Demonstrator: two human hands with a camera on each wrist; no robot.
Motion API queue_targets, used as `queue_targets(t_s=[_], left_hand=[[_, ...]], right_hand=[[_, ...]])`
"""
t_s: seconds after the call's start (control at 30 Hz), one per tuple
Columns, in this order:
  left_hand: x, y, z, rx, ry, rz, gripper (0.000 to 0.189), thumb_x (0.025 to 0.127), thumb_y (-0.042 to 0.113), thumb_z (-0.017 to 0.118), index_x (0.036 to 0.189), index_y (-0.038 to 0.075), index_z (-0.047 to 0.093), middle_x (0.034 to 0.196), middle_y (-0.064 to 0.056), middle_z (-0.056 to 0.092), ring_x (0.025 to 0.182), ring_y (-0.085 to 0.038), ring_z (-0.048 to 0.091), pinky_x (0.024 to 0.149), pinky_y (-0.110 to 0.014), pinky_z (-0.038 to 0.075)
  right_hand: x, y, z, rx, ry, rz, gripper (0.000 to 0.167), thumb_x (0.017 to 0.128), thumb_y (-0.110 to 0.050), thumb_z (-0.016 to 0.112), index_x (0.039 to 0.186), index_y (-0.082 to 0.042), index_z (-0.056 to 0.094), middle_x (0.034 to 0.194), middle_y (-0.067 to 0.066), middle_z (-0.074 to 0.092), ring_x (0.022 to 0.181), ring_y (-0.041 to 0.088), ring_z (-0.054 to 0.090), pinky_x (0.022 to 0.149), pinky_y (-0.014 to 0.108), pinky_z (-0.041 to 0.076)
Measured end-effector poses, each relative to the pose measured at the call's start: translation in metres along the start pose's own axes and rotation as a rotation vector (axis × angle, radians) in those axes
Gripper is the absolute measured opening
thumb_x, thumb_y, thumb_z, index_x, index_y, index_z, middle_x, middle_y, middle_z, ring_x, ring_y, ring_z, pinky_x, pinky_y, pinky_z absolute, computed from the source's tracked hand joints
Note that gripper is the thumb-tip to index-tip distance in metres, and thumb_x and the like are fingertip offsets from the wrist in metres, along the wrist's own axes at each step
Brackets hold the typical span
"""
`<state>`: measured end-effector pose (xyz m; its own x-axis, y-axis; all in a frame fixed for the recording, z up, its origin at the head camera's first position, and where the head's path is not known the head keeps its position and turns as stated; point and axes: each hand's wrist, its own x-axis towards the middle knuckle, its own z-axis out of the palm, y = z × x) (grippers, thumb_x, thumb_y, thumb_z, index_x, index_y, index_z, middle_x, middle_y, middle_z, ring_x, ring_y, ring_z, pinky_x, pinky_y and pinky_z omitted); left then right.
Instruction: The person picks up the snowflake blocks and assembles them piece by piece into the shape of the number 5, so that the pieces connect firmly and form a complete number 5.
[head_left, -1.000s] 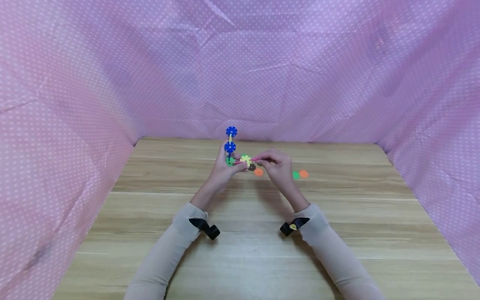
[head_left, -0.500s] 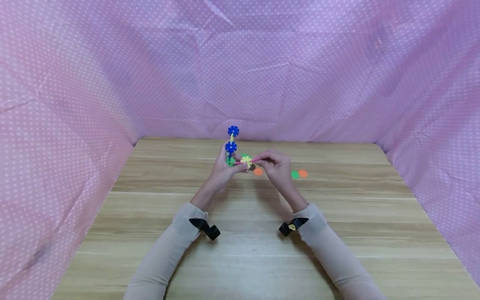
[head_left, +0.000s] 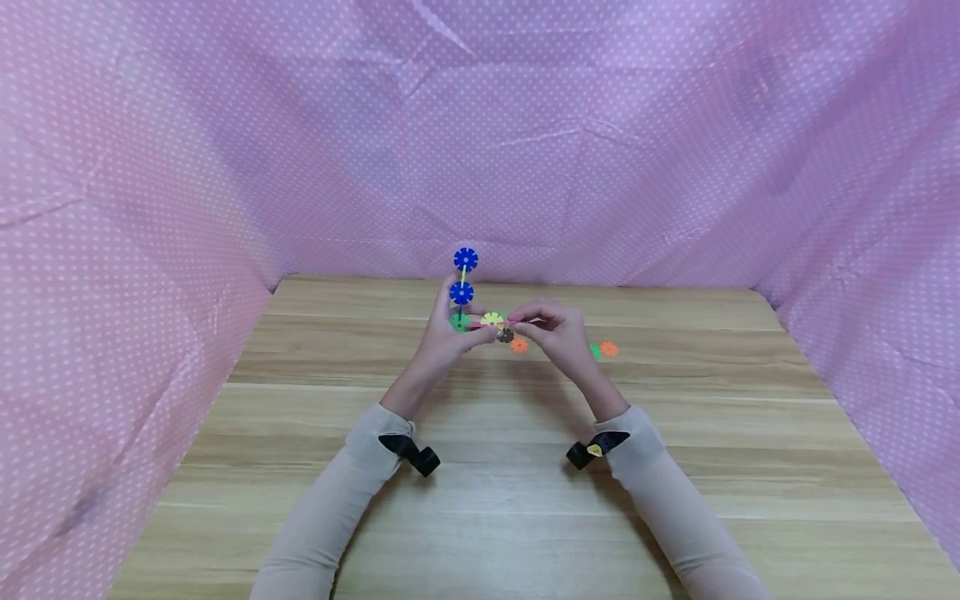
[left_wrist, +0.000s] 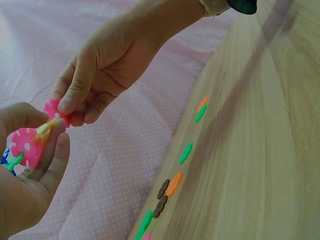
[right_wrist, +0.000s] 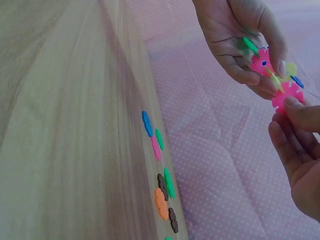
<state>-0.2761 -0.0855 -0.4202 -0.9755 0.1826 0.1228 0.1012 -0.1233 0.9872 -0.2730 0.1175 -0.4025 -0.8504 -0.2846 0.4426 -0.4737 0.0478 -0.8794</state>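
Disc chain (head_left: 461, 293) stands upright, lower run pointing right. Left hand (head_left: 442, 340) pinches that; right hand (head_left: 558, 333), its pink end disc (right_wrist: 287, 94).

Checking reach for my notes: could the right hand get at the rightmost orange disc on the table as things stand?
Likely yes: the orange disc lies beside the right hand, nothing visibly covering it. The hand's fingers pinch a pink disc, though, and would probably have to release that first.
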Motion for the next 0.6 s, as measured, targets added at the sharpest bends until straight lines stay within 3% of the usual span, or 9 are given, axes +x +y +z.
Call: queue_targets(t_s=[0.1,0.3,0.5,0.6], left_hand=[[0.000,-0.001,0.000,-0.048,-0.007,0.017,0.104,0.086,-0.004,0.077,0.157,0.036,0.013,0.129,-0.032,0.059,0.090,-0.019,0.074,0.081,-0.034,0.064],[0.001,-0.003,0.003,-0.107,0.020,0.038,0.099,0.085,-0.005,0.078,0.150,0.030,0.012,0.118,-0.029,0.066,0.078,-0.019,0.075,0.076,-0.043,0.065],[0.001,-0.003,0.005,-0.126,0.054,0.036,0.100,0.083,-0.005,0.080,0.147,0.028,0.011,0.115,-0.032,0.065,0.076,-0.017,0.074,0.074,-0.039,0.065],[0.001,-0.004,0.005,-0.121,0.057,0.042,0.100,0.083,-0.005,0.080,0.150,0.026,0.013,0.108,-0.026,0.067,0.077,-0.016,0.074,0.074,-0.039,0.065]], right_hand=[[0.001,0.008,-0.001,-0.015,-0.008,0.002,0.009,0.087,0.014,0.071,0.096,0.016,0.071,0.097,0.035,0.069,0.081,0.006,0.070,0.074,0.019,0.060],[0.004,0.024,-0.002,0.012,-0.034,0.002,0.010,0.087,0.013,0.072,0.097,0.012,0.073,0.098,0.032,0.071,0.082,0.011,0.072,0.074,0.025,0.062],[0.003,0.026,-0.002,0.030,-0.048,-0.014,0.011,0.088,0.010,0.072,0.098,0.011,0.073,0.099,0.032,0.071,0.083,0.013,0.073,0.074,0.029,0.064],[0.004,0.026,-0.003,0.012,-0.051,-0.004,0.010,0.089,0.008,0.073,0.098,0.010,0.074,0.099,0.030,0.072,0.084,0.017,0.073,0.075,0.027,0.063]])
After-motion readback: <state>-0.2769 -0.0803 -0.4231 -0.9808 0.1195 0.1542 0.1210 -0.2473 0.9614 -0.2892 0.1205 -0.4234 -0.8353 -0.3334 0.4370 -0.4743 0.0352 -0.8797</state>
